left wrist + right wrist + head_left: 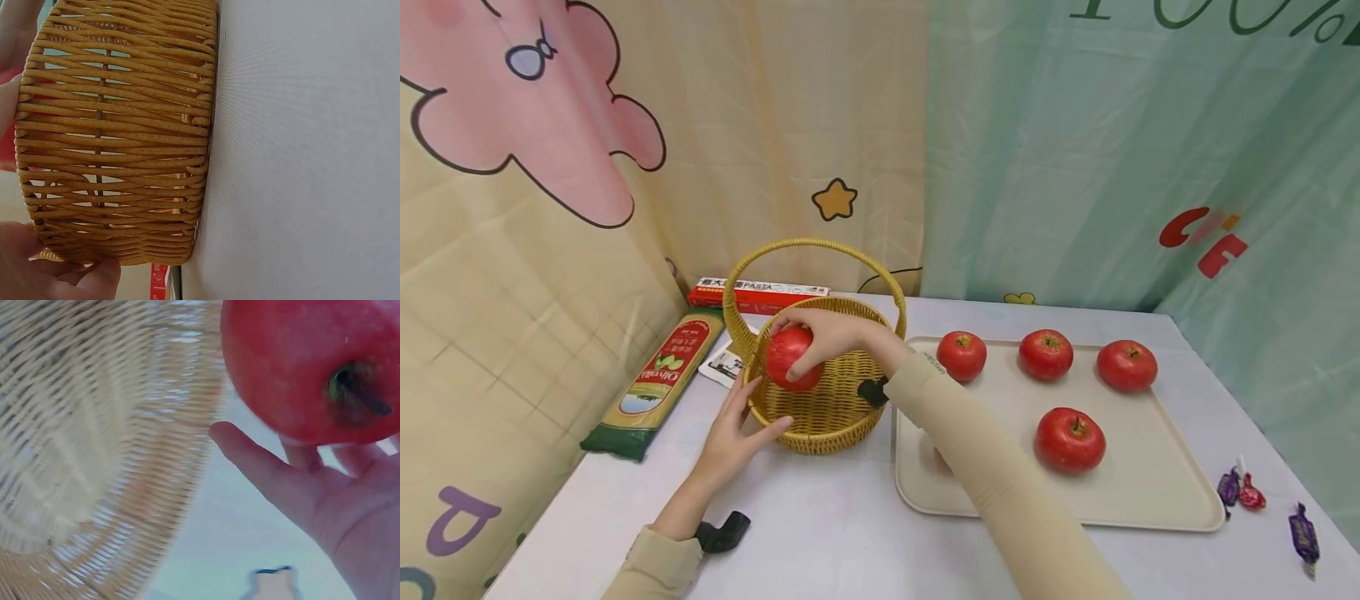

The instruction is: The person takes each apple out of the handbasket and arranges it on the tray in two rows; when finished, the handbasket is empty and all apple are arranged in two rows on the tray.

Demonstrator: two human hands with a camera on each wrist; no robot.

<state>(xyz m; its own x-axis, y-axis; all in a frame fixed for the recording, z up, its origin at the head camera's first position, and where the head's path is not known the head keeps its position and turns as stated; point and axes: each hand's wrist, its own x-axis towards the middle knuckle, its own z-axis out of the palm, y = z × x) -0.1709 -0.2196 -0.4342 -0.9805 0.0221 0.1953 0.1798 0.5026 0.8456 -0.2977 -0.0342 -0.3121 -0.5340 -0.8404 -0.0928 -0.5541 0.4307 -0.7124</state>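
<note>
My right hand (835, 337) grips a red apple (790, 358) over the left side of a yellow woven basket (820, 437). A short stem shows on the apple (287, 369) in the right wrist view. My left hand (730, 442) holds the basket's left rim, its thumb along the near edge and the fingers farther back. In the left wrist view, the left fingers (103, 278) curve about the woven wall (119, 144). More red apples (1070, 440) sit on a cream tray (1135, 467) to the right; my right forearm nearly covers one of them.
A pasta packet (658, 379) and a red pasta box (752, 293) lie left of and behind the basket. Beside it is a white card (724, 364). Wrapped candies (1303, 537) and a red lollipop (1251, 493) lie right of the tray. The basket's tall handle (812, 243) arches upward.
</note>
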